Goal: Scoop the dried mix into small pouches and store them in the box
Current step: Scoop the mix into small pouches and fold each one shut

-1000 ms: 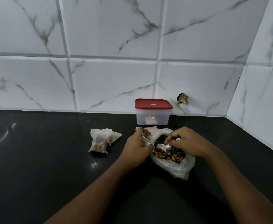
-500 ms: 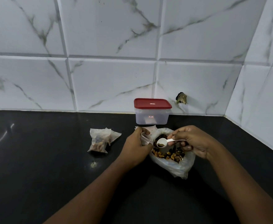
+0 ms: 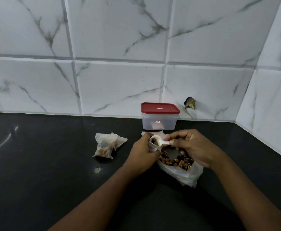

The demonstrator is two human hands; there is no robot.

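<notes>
Dried mix [image 3: 178, 161], brown and chunky, lies in the open plastic bag [image 3: 183, 174] on the table [image 3: 53, 164], just right of centre. You are mid-fill: your left hand [image 3: 144, 154] grips a small pouch [image 3: 153, 145], and your right hand [image 3: 194, 147] pinches the white spoon [image 3: 160, 142] at its mouth. Next, tip the spoon fully inside. The box [image 3: 159, 121] behind is lidded.

wall: white marble-veined tiles [image 3: 119, 84] | countertop: glossy black [image 3: 36, 164] | corner right | light: dim

i see the box [image 3: 159, 120] at the back of the tabletop [image 3: 45, 164] against the wall, the open bag of mix [image 3: 178, 165] before it, filled pouches [image 3: 107, 145] left of the bag.
</notes>
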